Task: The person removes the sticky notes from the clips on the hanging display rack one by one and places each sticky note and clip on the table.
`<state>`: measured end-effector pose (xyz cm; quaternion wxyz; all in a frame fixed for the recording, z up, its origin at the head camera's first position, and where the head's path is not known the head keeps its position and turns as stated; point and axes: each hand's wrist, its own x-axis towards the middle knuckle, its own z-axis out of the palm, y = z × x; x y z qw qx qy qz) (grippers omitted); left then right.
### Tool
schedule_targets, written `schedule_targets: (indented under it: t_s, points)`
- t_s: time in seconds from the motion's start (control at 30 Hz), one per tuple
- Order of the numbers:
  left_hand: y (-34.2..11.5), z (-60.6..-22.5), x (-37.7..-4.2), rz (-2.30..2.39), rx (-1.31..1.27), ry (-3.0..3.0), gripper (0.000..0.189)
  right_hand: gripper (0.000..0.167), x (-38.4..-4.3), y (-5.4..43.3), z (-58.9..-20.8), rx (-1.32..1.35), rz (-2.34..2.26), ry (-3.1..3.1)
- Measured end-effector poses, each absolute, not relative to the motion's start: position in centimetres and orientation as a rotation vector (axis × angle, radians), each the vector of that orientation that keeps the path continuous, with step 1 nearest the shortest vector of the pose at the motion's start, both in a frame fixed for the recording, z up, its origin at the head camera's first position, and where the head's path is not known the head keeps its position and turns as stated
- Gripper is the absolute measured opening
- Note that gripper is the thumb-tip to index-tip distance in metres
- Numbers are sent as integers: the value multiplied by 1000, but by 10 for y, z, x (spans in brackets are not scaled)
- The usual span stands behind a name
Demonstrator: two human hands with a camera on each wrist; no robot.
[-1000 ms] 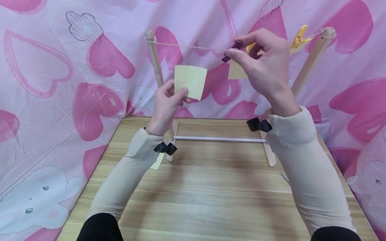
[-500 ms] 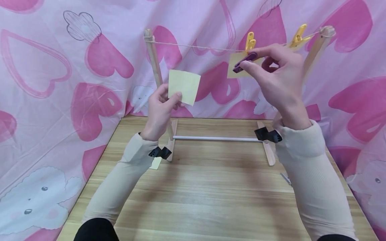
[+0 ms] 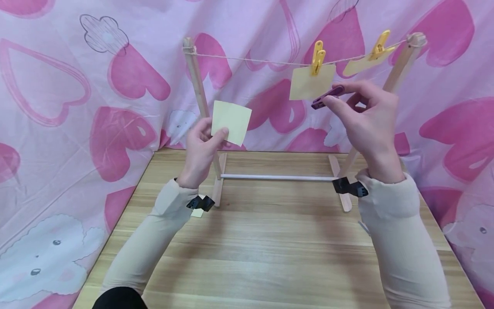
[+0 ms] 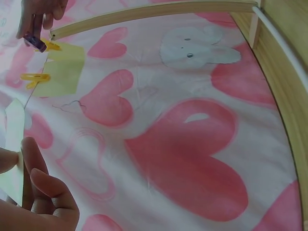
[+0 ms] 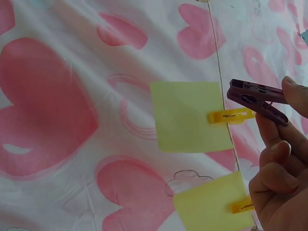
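Observation:
My left hand (image 3: 200,150) pinches a pale yellow sticky note (image 3: 231,122) by its lower left part, thumb in front, below the string (image 3: 251,59). Between thumb and fingertips, my right hand (image 3: 368,122) holds a dark purple clothespin (image 3: 327,97); its jaws look closed in the right wrist view. Two yellow clothespins grip the string: one (image 3: 317,59) holds a yellow note (image 3: 302,85) near the middle right, the other (image 3: 380,46) a second note (image 3: 360,65) beside the right post. The purple clothespin is apart from the string, in front of the hanging notes.
A wooden frame carries the string between its left post (image 3: 197,79) and right post (image 3: 403,64), with a white rod (image 3: 278,177) low across. Another note (image 3: 197,213) lies on the table (image 3: 270,249) by the left foot. A grey object (image 3: 364,228) lies near the right sleeve.
My right hand has drawn the purple clothespin away from the string, down and to the right, uncovering the yellow clothespins. The left hand with its note has lowered slightly and shifted left.

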<state>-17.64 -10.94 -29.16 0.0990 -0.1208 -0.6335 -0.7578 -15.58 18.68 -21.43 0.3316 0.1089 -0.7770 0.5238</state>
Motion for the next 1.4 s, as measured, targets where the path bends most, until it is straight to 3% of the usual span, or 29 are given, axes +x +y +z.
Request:
schedule_targets:
  t_s: [0.47,0.93,1.4]
  points:
    - [-117,-313,-171,-2264,-310,-1941,34,22,-148,207,-241,206,1464,-2024]
    - [-127,-340,-169,-2196,-275,-2044,52,23,-150,244,-290,-89,1474,-2150]
    - [-142,-366,-166,-2132,-233,-2116,43,20,-139,280,-323,-247,1665,-2049]
